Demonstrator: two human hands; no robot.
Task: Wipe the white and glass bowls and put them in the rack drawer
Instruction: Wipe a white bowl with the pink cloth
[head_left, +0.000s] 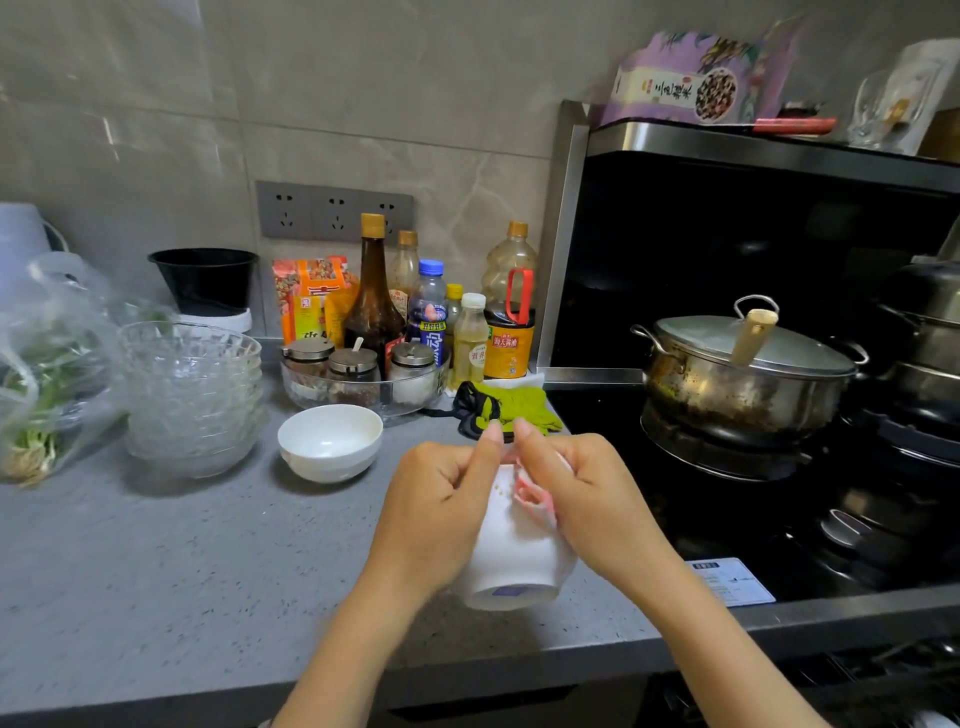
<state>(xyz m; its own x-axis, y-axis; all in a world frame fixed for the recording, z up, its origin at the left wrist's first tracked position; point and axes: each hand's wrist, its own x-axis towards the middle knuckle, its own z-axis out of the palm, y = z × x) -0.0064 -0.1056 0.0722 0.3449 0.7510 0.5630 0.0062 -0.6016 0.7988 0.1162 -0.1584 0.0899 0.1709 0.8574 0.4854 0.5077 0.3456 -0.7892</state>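
The left hand (441, 499) and right hand (576, 488) cover the rim and mouth of the white ceramic bowl (514, 561), so its inside is hidden. The pink-and-white cloth (530, 496) shows only as a crumpled patch under the right hand. The blue mark (511, 591) on the bowl's foot is too blurred to read. The left edge cuts off the clear plastic bag of greens (47, 374); the right edge cuts the stacked steel pots (924, 332).

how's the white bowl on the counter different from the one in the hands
The counter bowl stands upright and untouched; the held bowl is tipped, base toward the camera. The left hand grips the held bowl while the right hand holds a cloth at its mouth; the counter bowl sits empty. Both are white.
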